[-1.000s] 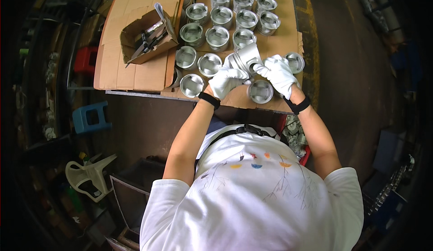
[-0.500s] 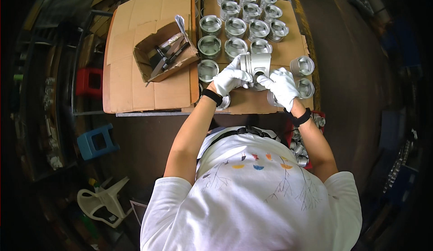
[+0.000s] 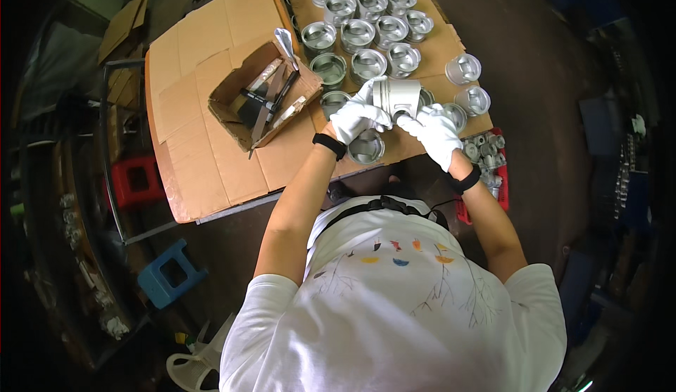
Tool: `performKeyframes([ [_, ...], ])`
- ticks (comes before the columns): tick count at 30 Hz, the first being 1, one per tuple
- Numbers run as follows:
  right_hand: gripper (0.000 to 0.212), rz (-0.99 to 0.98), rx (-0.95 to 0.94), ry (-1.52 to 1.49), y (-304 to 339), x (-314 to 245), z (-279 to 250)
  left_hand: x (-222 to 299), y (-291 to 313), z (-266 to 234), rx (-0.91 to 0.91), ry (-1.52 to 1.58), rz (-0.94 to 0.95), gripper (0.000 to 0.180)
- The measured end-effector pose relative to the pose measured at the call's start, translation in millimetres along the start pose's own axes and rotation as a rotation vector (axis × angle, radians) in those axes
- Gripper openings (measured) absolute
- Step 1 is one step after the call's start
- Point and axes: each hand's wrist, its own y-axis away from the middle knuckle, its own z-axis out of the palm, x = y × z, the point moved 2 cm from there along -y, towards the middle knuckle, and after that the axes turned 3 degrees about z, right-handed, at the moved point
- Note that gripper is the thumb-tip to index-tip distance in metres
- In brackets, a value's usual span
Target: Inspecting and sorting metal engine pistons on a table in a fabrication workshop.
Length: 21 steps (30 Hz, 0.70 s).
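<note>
A silver metal piston (image 3: 398,97) lies on its side between my two white-gloved hands, raised above the near part of the cardboard-covered table. My left hand (image 3: 358,117) grips its grooved crown end, fingers wrapped round the rim. At the skirt, my right hand (image 3: 438,134) has its fingers closed on the piston by the round pin hole. Several more pistons (image 3: 358,34) stand crown up in rows beyond my hands. One piston (image 3: 366,147) is just below my left hand, and another (image 3: 472,100) stands to the right of my right hand.
On the left, a small open cardboard box (image 3: 227,119) with black pens and flat strips sits on a cardboard sheet (image 3: 201,159). A red crate (image 3: 501,184) of metal parts is below the table's right edge. Blue (image 3: 160,283) and red (image 3: 118,182) stools stand left.
My view has turned, so the table appears tilted and more of the red crate shows. Both hands still hold the piston in nearly the same pose.
</note>
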Motion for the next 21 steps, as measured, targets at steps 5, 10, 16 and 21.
performKeyframes([
  [5,0.031,-0.019,0.041,-0.011,4,-10,-5,0,-2,-1,-0.046,-0.016,0.003,0.090],
  [10,0.030,-0.060,0.089,0.009,-7,-20,-17,1,0,-3,-0.075,0.006,0.029,0.092],
  [16,0.025,-0.087,0.082,0.078,-16,-25,-23,10,6,0,-0.062,0.016,0.050,0.092],
  [21,0.026,-0.031,-0.031,0.121,-21,-21,-19,11,7,-2,-0.028,0.088,0.064,0.091],
])
